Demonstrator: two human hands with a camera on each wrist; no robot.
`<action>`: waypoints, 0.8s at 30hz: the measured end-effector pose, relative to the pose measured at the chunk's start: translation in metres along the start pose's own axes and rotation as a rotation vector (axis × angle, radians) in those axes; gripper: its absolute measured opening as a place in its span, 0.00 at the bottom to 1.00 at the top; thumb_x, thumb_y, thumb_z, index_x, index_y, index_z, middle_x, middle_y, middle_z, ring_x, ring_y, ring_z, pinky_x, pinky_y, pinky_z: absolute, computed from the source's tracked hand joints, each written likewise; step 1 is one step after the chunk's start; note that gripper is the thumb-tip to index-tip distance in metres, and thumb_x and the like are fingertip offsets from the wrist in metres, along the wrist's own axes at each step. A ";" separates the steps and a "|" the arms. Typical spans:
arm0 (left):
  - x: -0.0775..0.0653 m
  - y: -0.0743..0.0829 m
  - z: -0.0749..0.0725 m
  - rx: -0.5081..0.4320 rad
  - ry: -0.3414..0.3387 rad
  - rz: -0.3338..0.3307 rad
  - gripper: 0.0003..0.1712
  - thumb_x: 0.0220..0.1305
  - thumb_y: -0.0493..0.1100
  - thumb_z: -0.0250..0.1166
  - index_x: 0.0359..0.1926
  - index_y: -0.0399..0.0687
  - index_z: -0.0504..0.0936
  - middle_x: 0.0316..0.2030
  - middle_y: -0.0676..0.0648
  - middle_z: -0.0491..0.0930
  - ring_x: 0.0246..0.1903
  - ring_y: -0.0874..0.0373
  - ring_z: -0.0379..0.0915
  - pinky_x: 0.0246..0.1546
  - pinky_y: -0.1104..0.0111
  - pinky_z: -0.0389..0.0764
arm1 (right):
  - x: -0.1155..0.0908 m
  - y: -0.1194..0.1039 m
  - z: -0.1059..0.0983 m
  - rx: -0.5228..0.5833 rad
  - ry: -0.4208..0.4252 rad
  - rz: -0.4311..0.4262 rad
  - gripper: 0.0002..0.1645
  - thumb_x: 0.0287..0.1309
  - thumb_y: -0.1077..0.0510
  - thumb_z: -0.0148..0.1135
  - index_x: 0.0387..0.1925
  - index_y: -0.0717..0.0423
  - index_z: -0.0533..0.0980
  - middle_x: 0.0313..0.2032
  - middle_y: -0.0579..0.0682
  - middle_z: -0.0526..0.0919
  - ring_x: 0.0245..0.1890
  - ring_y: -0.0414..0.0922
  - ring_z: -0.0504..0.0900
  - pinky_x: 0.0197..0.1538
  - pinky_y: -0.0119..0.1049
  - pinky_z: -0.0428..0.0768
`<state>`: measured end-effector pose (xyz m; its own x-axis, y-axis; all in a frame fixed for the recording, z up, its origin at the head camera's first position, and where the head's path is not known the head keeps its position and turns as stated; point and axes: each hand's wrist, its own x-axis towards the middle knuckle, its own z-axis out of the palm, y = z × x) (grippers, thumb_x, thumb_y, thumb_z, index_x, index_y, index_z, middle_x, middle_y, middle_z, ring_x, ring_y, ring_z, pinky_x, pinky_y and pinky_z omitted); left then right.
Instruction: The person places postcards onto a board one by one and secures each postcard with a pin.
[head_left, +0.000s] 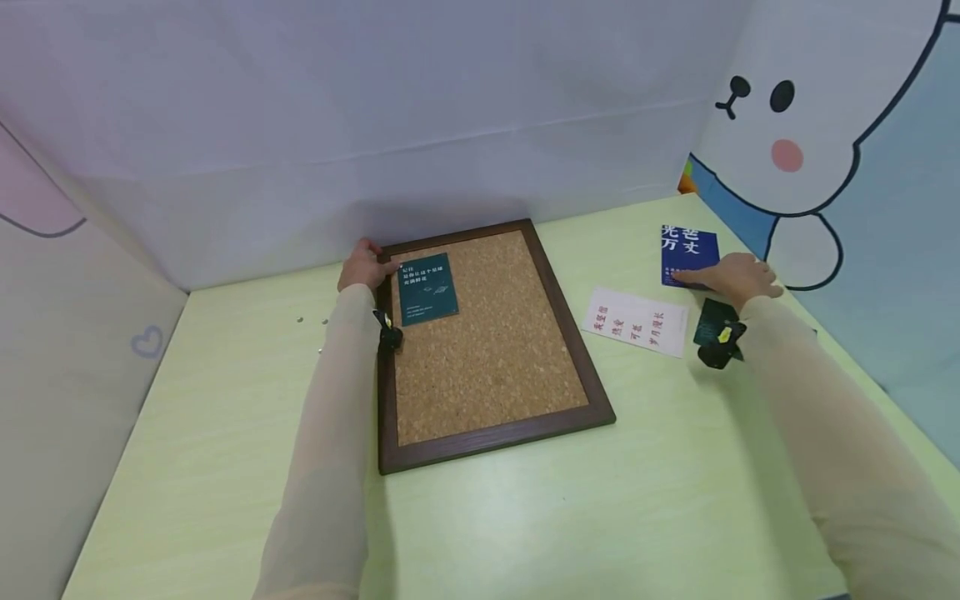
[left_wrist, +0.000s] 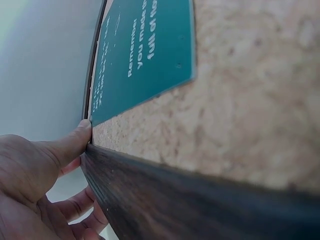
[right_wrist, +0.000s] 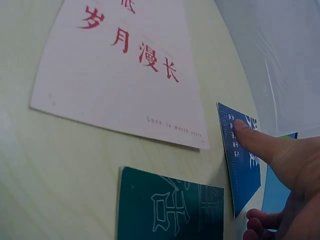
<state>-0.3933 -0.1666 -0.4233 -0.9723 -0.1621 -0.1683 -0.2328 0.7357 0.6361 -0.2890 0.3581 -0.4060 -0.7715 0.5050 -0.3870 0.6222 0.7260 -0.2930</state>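
Note:
A cork board (head_left: 495,342) with a dark brown wooden frame lies on the table. In its upper left corner is a green card (head_left: 427,289) with white writing. My left hand (head_left: 365,268) grips the frame's left side near the top; in the left wrist view its thumb (left_wrist: 75,142) presses at the card's corner, while the other fingers curl by the frame's outer side. At the right, my right hand (head_left: 738,279) pinches a blue card (head_left: 686,250) with white characters, thumb (right_wrist: 255,140) on its face and fingers at its edge.
A white card (head_left: 637,321) with red characters lies right of the board. A dark green card (right_wrist: 170,205) is partly under my right wrist in the head view. Several small pins (head_left: 300,319) lie left of the board. White cloth (head_left: 435,125) hangs behind the table.

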 end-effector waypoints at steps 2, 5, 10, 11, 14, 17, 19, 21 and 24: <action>-0.001 0.001 0.000 0.000 0.000 0.000 0.30 0.68 0.53 0.61 0.64 0.46 0.64 0.57 0.37 0.72 0.46 0.44 0.67 0.44 0.56 0.69 | -0.001 0.003 -0.003 -0.014 -0.004 -0.019 0.71 0.55 0.24 0.53 0.71 0.76 0.39 0.70 0.78 0.46 0.70 0.72 0.47 0.69 0.68 0.49; -0.001 0.001 -0.001 0.001 0.002 -0.004 0.30 0.68 0.53 0.61 0.63 0.46 0.64 0.57 0.37 0.72 0.46 0.44 0.67 0.44 0.56 0.69 | -0.005 0.005 -0.007 -0.023 -0.017 -0.031 0.69 0.54 0.23 0.52 0.72 0.75 0.43 0.69 0.77 0.49 0.68 0.71 0.50 0.68 0.69 0.49; -0.001 0.000 -0.001 0.012 0.002 0.014 0.30 0.69 0.54 0.61 0.63 0.45 0.64 0.61 0.37 0.71 0.46 0.44 0.68 0.45 0.54 0.70 | -0.012 0.006 -0.009 -0.050 -0.045 -0.028 0.67 0.54 0.24 0.54 0.71 0.73 0.46 0.67 0.75 0.55 0.63 0.70 0.56 0.66 0.69 0.55; 0.000 0.000 -0.001 0.013 0.002 0.019 0.30 0.68 0.53 0.61 0.63 0.45 0.64 0.61 0.37 0.70 0.46 0.44 0.68 0.46 0.54 0.71 | -0.012 0.006 -0.009 -0.054 -0.048 -0.030 0.67 0.54 0.24 0.53 0.71 0.73 0.47 0.67 0.75 0.56 0.62 0.69 0.57 0.66 0.69 0.56; 0.001 -0.001 -0.001 0.017 0.001 0.022 0.30 0.68 0.53 0.61 0.63 0.44 0.64 0.62 0.37 0.70 0.46 0.43 0.68 0.46 0.53 0.71 | -0.014 0.005 -0.008 -0.047 -0.055 -0.034 0.67 0.55 0.24 0.54 0.72 0.73 0.46 0.67 0.74 0.56 0.62 0.69 0.58 0.66 0.69 0.56; 0.003 -0.002 0.000 0.021 0.001 0.014 0.30 0.68 0.53 0.61 0.63 0.45 0.64 0.61 0.37 0.71 0.46 0.44 0.68 0.46 0.53 0.71 | -0.012 0.006 -0.007 -0.026 -0.070 -0.035 0.66 0.56 0.26 0.53 0.72 0.73 0.44 0.68 0.74 0.56 0.62 0.69 0.58 0.67 0.69 0.54; 0.003 -0.002 0.000 0.020 0.002 0.007 0.29 0.68 0.53 0.61 0.63 0.45 0.64 0.60 0.37 0.71 0.45 0.44 0.68 0.45 0.54 0.71 | -0.011 0.007 -0.006 -0.010 -0.082 -0.029 0.66 0.57 0.26 0.53 0.72 0.73 0.43 0.68 0.74 0.56 0.62 0.67 0.59 0.67 0.68 0.55; 0.003 -0.002 0.001 0.015 0.004 0.005 0.29 0.68 0.53 0.61 0.63 0.46 0.64 0.59 0.37 0.72 0.45 0.44 0.68 0.45 0.55 0.70 | -0.009 0.007 -0.006 0.001 -0.091 -0.025 0.66 0.57 0.26 0.53 0.72 0.74 0.43 0.68 0.74 0.56 0.61 0.67 0.60 0.66 0.67 0.58; 0.003 -0.002 0.001 0.011 0.003 0.003 0.29 0.68 0.53 0.61 0.63 0.46 0.64 0.58 0.36 0.72 0.44 0.44 0.68 0.43 0.56 0.70 | -0.007 0.008 -0.005 0.018 -0.094 -0.016 0.67 0.57 0.26 0.54 0.72 0.74 0.42 0.67 0.74 0.56 0.61 0.67 0.61 0.66 0.65 0.61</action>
<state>-0.3957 -0.1676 -0.4256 -0.9730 -0.1618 -0.1645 -0.2298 0.7435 0.6280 -0.2794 0.3633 -0.4011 -0.7660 0.4466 -0.4624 0.6128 0.7246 -0.3153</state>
